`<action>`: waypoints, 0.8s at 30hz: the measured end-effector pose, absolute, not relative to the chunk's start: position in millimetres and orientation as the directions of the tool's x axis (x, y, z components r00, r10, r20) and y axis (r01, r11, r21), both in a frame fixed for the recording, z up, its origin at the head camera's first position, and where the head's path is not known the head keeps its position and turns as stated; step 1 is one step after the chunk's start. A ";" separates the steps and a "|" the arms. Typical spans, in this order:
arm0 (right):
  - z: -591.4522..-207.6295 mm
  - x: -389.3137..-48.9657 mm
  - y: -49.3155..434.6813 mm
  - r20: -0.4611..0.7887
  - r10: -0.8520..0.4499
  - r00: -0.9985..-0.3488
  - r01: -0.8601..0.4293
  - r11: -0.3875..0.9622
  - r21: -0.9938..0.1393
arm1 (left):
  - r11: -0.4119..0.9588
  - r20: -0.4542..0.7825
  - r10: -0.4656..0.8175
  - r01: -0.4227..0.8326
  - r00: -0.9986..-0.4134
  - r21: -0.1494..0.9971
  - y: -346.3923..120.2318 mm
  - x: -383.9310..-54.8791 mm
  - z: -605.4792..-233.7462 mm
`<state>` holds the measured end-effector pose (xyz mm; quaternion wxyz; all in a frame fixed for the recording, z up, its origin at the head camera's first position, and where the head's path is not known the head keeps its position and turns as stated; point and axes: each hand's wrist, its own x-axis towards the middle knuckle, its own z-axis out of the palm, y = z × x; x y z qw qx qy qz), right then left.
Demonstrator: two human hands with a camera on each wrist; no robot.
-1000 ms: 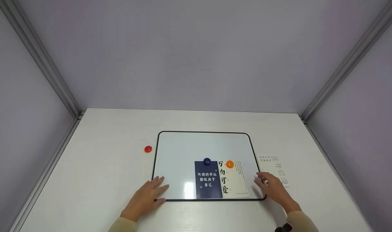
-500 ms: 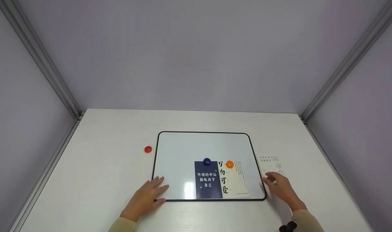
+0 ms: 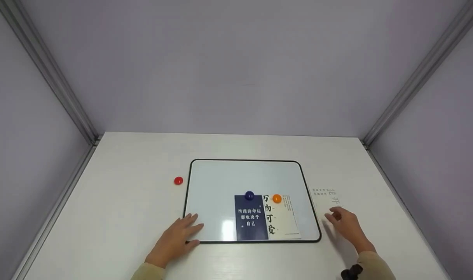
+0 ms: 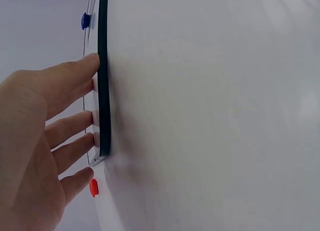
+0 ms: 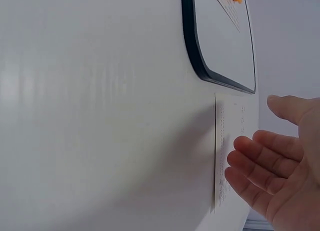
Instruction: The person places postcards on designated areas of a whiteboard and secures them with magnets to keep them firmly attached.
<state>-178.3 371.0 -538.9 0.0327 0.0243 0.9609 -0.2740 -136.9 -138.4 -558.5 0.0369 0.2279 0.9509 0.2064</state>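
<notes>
A whiteboard point(image 3: 217, 179) with a black rim lies flat on the table. My left hand point(image 3: 177, 237) rests on its near left corner with the fingers spread. On the board, a navy card point(image 3: 252, 232) has a dark blue magnet point(image 3: 250, 195) at its top edge. Beside it, a cream card point(image 3: 288, 223) bears an orange magnet point(image 3: 277, 198). Right of the board, my right hand point(image 3: 347, 225) is over a pale printed card point(image 3: 322, 200) and hides its near part. In the right wrist view its fingers are loosely bent, holding nothing, apart from the card point(image 5: 227, 126).
A red magnet point(image 3: 178, 181) sits on the white table point(image 3: 123, 194) just left of the board. Grey wall panels point(image 3: 236, 77) stand behind and on both sides. A dark device point(image 3: 351, 272) is strapped at the right wrist.
My right hand has moved right, off the board's right edge to over the pale card. The left hand, the board and the magnets have stayed put.
</notes>
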 end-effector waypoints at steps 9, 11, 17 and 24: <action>-543.8 -183.3 386.6 -0.079 0.115 -0.990 0.140 0.816 -0.562 | 0.810 0.033 0.444 0.417 -0.895 0.412 -138.6 -136.6 -561.2; -544.0 -184.3 389.6 -0.111 0.153 -0.982 0.189 0.789 -0.585 | 0.811 0.029 0.441 0.413 -0.897 0.414 -138.5 -136.5 -560.8; -542.7 -185.5 396.1 -0.246 0.289 -0.925 0.378 0.639 -0.670 | 0.814 0.017 0.441 0.408 -0.897 0.414 -138.6 -136.6 -559.8; -541.8 -185.2 400.8 -0.331 0.391 -0.859 0.495 0.466 -0.733 | 0.819 0.026 0.438 0.410 -0.899 0.401 -137.3 -136.3 -559.0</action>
